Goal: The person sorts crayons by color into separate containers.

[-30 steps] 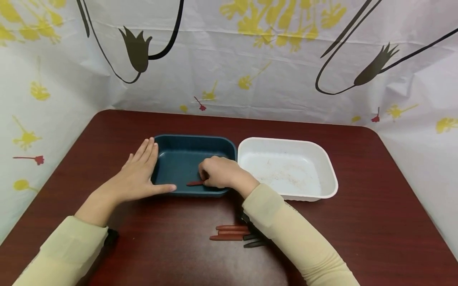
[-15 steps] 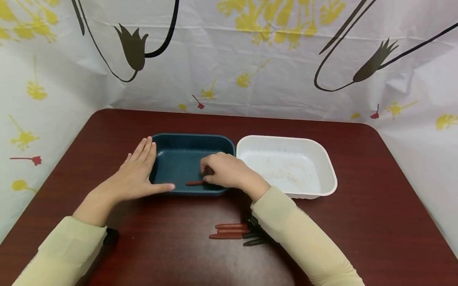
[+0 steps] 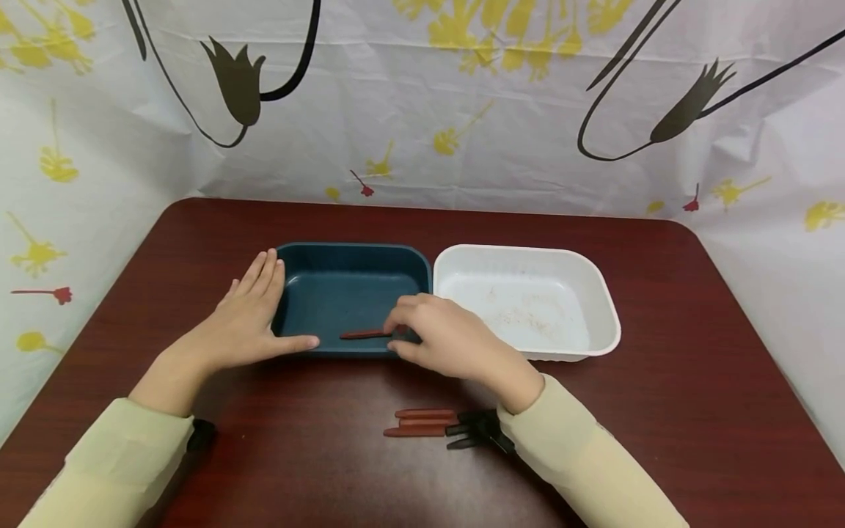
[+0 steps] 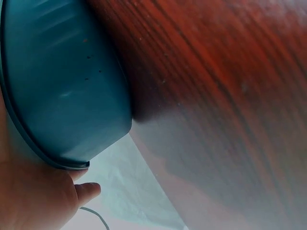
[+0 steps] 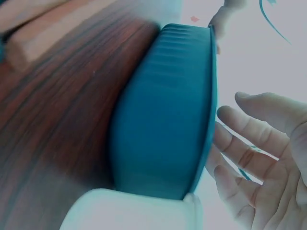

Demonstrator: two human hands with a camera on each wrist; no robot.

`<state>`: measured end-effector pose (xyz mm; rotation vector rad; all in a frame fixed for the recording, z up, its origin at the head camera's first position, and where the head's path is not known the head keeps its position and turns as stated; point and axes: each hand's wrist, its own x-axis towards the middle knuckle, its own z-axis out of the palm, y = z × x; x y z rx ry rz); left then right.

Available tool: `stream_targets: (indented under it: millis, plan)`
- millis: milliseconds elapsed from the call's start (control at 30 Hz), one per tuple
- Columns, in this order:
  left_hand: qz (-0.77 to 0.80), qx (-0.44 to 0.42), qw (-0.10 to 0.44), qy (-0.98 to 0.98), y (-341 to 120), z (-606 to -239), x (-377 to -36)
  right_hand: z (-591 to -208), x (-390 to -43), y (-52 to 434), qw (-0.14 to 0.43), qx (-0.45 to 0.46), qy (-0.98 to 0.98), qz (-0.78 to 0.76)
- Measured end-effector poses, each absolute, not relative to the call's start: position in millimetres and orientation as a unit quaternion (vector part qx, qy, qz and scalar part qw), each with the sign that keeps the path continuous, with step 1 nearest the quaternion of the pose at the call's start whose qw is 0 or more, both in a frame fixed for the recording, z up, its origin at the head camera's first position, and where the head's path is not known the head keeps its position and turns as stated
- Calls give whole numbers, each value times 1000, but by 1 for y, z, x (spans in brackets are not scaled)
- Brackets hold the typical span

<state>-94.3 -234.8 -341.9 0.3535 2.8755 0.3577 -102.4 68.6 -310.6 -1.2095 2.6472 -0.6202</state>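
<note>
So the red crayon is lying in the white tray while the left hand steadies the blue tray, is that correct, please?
Not quite: the red crayon lies in the blue tray, not the white tray, which holds no crayon. The head view shows this. The left hand does rest against the blue tray's left side, as you say.

Glossy dark red wood-grain table point(image 3: 660, 381), smooth matt teal plastic tray point(image 3: 350, 282), smooth white plastic tray point(image 3: 597, 304) at its 3 o'clock, creased printed plastic sheet backdrop point(image 3: 422, 147), soft cloth sleeves point(image 3: 581, 455)
</note>
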Motion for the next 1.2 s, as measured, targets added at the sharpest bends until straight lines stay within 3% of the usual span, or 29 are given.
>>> stream_targets:
  millis: [300, 667, 1200]
  plan:
    - [117, 122, 110, 979, -236, -344, -95, -311, -87, 91, 32, -421, 880, -218]
    - [119, 124, 111, 979, -236, -344, -96, -320, -69, 113, 20, -423, 875, -235]
    - [123, 126, 102, 979, -238, -346, -97, -350, -69, 107, 132, -443, 869, -177]
